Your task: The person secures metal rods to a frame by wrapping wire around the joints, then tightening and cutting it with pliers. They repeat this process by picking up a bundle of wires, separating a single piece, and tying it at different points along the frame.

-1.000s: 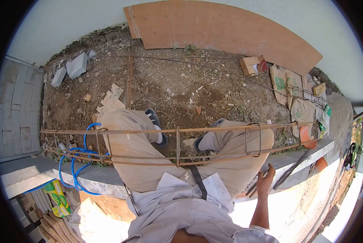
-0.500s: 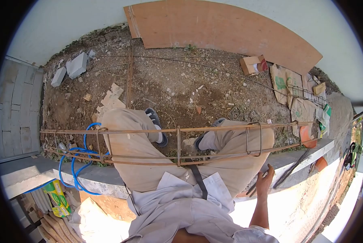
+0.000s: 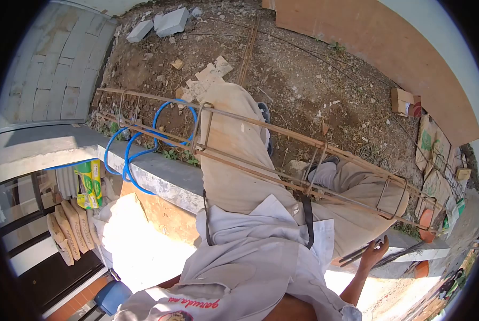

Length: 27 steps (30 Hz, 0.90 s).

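Steel frame point(image 3: 309, 188): across legs point(image 3: 234, 125); best kept steady. Right hand point(image 3: 374, 253): near frame's right end, half-curled, grip unclear. Left hand: unseen, cannot tell.

Right forearm point(image 3: 354, 290) is just kinda reaching forward and out, right hand point(image 3: 371, 257) down beside the right thigh point(image 3: 338, 227), fingers point(image 3: 384, 244) loosely bent, can't tell how tight. Legs point(image 3: 236, 142) are spread wide, knees bent.

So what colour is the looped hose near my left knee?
Bright blue; the hose shows best in the head view.
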Available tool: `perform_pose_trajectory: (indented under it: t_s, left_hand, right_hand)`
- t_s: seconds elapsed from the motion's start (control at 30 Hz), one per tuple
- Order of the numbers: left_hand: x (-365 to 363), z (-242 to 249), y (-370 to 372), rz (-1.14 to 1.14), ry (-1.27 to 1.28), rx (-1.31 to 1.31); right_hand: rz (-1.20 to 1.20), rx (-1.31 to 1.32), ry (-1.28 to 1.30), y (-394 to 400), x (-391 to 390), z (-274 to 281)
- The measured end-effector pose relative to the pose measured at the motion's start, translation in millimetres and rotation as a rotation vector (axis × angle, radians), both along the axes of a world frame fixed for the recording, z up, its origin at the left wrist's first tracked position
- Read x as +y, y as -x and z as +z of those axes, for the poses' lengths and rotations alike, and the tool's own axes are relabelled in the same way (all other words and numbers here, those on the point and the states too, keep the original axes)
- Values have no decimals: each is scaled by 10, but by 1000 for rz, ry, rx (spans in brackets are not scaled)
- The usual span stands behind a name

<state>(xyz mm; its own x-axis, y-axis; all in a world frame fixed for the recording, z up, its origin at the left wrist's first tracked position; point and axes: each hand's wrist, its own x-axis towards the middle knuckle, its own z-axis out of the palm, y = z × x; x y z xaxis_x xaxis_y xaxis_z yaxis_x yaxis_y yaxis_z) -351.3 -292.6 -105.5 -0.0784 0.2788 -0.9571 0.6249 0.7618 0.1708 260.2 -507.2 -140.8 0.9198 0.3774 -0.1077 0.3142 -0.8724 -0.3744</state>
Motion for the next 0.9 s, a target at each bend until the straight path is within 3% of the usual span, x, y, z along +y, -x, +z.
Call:
perform_pose_trajectory:
  t_s: [0.3,0.33,0.37,0.4,0.43,0.47,0.53,0.63,0.9]
  left_hand:
    - [-615,-421,593,80,-86,-87]
    - [-99,54,225,150,-135,-159]
    - [451,638,-133,-15,-36,77]
    - [226,297,186,505,-169,-155]
    - [206,35,485,613,-221,-271]
    - [492,279,353,773,-266,-308]
    - [793,346,373,896,-388,-555]
    - [1139,371,289,1033,-423,-697]
    - [1496,444,85,995,-458,-712]
  right_hand:
    - [188,-185,102,-409,17,-75]
    - [220,-192,88,-404,61,-32]
    - [235,-184,87,-401,111,20]
    - [250,-174,86,-393,162,64]
    - [263,-161,84,-377,194,74]
    - [286,-173,66,-403,186,50]
    - [258,-159,64,-402,190,1]
    - [267,-176,70,-381,218,-10]
    - [174,-139,131,-248,60,27]
